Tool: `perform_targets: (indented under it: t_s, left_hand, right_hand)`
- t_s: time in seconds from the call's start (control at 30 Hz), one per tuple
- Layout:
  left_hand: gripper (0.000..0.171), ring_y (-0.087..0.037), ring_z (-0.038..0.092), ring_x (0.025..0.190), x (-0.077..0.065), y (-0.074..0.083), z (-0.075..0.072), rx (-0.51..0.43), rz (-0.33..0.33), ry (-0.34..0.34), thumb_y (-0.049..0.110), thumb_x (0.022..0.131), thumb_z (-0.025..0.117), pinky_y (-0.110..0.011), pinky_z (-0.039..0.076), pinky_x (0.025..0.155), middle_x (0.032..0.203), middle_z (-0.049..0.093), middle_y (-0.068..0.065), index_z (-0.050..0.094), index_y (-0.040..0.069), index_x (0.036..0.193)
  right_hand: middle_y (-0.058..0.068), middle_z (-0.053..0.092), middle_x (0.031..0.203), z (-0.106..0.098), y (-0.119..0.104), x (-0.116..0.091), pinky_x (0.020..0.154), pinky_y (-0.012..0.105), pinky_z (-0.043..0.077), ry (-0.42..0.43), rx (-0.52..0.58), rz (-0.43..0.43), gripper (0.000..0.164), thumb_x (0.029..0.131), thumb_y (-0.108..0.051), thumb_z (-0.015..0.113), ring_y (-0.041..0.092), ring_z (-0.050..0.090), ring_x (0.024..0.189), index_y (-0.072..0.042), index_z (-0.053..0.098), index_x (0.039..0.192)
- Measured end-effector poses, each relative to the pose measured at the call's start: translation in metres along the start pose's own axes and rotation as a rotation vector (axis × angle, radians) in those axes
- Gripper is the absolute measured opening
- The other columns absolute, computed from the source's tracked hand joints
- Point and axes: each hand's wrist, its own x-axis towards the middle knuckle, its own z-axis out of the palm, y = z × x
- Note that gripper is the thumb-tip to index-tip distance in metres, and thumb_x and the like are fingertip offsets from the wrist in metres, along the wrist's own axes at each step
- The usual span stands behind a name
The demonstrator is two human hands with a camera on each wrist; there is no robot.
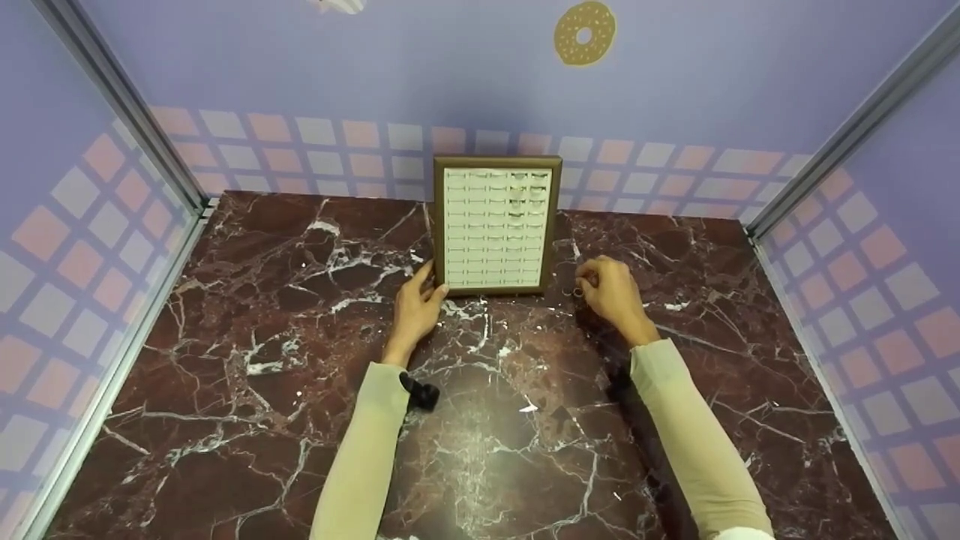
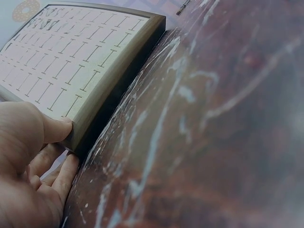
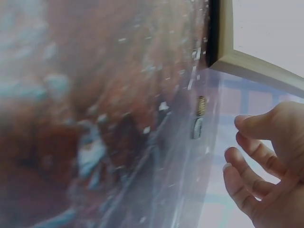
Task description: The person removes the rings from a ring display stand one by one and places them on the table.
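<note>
Two hands lie nearest on the marble counter (image 1: 300, 390): the left hand (image 1: 415, 306) pinches the near left corner of the tray (image 1: 495, 225), thumb on its rim and fingers (image 2: 64, 178) tucked under the edge, while the right hand (image 1: 611, 289) rests loosely curled just right of it, seemingly touching a small ring (image 1: 577, 292). Judged stiff, light and wood-framed, the tray should lift best by its two side rails, kept level so the rings (image 1: 525, 191) slotted in its far right rows stay put. Counter lies open left, right and near; the back wall (image 1: 480, 90) stands close behind.
</note>
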Motion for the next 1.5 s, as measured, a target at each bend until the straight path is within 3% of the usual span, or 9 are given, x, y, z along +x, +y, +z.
perform_targets:
  t_s: [0.2, 0.4, 0.57, 0.77, 0.9, 1.1, 1.33, 1.5]
  left_hand:
    - [0.059, -0.041, 0.059, 0.14, 0.001, -0.003, 0.0, -0.006, 0.012, 0.014, 0.001, 0.102, 0.068, -0.042, 0.053, 0.118, 0.153, 0.056, -0.029, 0.05, 0.001, 0.158]
    - [0.059, -0.04, 0.06, 0.139, 0.0, -0.001, 0.001, -0.021, 0.006, 0.017, 0.0, 0.102, 0.068, -0.041, 0.053, 0.118, 0.152, 0.057, -0.029, 0.05, 0.002, 0.158]
    - [0.059, -0.039, 0.059, 0.141, -0.001, 0.002, 0.001, -0.03, -0.005, 0.008, 0.001, 0.103, 0.067, -0.042, 0.052, 0.119, 0.153, 0.057, -0.028, 0.048, 0.002, 0.159]
    - [0.06, -0.04, 0.058, 0.141, -0.002, 0.001, 0.001, -0.015, -0.008, 0.009, 0.001, 0.103, 0.067, -0.041, 0.052, 0.12, 0.154, 0.056, -0.028, 0.048, 0.002, 0.159]
    - [0.06, -0.04, 0.058, 0.142, -0.002, 0.0, 0.0, -0.006, -0.008, 0.009, 0.002, 0.103, 0.067, -0.041, 0.052, 0.119, 0.156, 0.054, -0.026, 0.048, 0.002, 0.159]
    - [0.059, -0.038, 0.057, 0.143, -0.001, 0.0, 0.0, 0.013, -0.012, 0.003, 0.005, 0.104, 0.068, -0.039, 0.052, 0.119, 0.16, 0.052, -0.021, 0.049, 0.006, 0.16]
    - [0.059, -0.039, 0.056, 0.143, -0.001, -0.001, -0.001, 0.01, 0.001, 0.001, 0.005, 0.104, 0.067, -0.042, 0.052, 0.119, 0.158, 0.053, -0.024, 0.049, 0.003, 0.159]
    - [0.059, -0.038, 0.058, 0.142, 0.001, -0.002, -0.002, 0.025, 0.013, 0.002, 0.004, 0.103, 0.069, -0.043, 0.053, 0.118, 0.154, 0.056, -0.027, 0.049, 0.0, 0.158]
  right_hand:
    - [0.014, 0.072, 0.094, -0.003, -0.014, 0.014, 0.073, 0.042, 0.059, 0.069, 0.059, -0.049, 0.01, 0.093, -0.002, 0.076, 0.03, 0.067, 0.083, -0.002, 0.08, 0.102]
    - [0.017, 0.071, 0.089, -0.004, -0.035, 0.029, 0.064, 0.031, 0.049, 0.18, 0.134, -0.165, 0.009, 0.093, 0.003, 0.075, 0.034, 0.066, 0.076, 0.003, 0.079, 0.101]
    - [0.018, 0.073, 0.095, -0.006, -0.049, 0.038, 0.065, 0.033, 0.051, 0.246, 0.175, -0.222, 0.01, 0.093, 0.003, 0.075, 0.034, 0.068, 0.08, 0.005, 0.078, 0.102]
    - [0.019, 0.072, 0.097, -0.005, -0.062, 0.047, 0.066, 0.039, 0.06, 0.287, 0.21, -0.236, 0.011, 0.094, 0.004, 0.074, 0.03, 0.071, 0.08, 0.006, 0.078, 0.105]
    - [0.018, 0.071, 0.097, -0.004, -0.07, 0.053, 0.066, 0.036, 0.062, 0.324, 0.232, -0.25, 0.012, 0.094, 0.004, 0.074, 0.028, 0.071, 0.08, 0.007, 0.077, 0.105]
    - [0.02, 0.072, 0.101, -0.002, -0.078, 0.062, 0.068, 0.043, 0.065, 0.361, 0.248, -0.264, 0.014, 0.093, 0.005, 0.074, 0.029, 0.072, 0.081, 0.009, 0.077, 0.106]
    - [0.018, 0.071, 0.104, 0.001, -0.088, 0.07, 0.068, 0.032, 0.06, 0.351, 0.219, -0.249, 0.014, 0.096, 0.004, 0.071, 0.026, 0.071, 0.084, 0.006, 0.077, 0.109]
    - [0.018, 0.069, 0.102, 0.003, -0.093, 0.075, 0.07, 0.032, 0.059, 0.349, 0.176, -0.252, 0.014, 0.098, 0.003, 0.069, 0.027, 0.068, 0.084, 0.006, 0.078, 0.108]
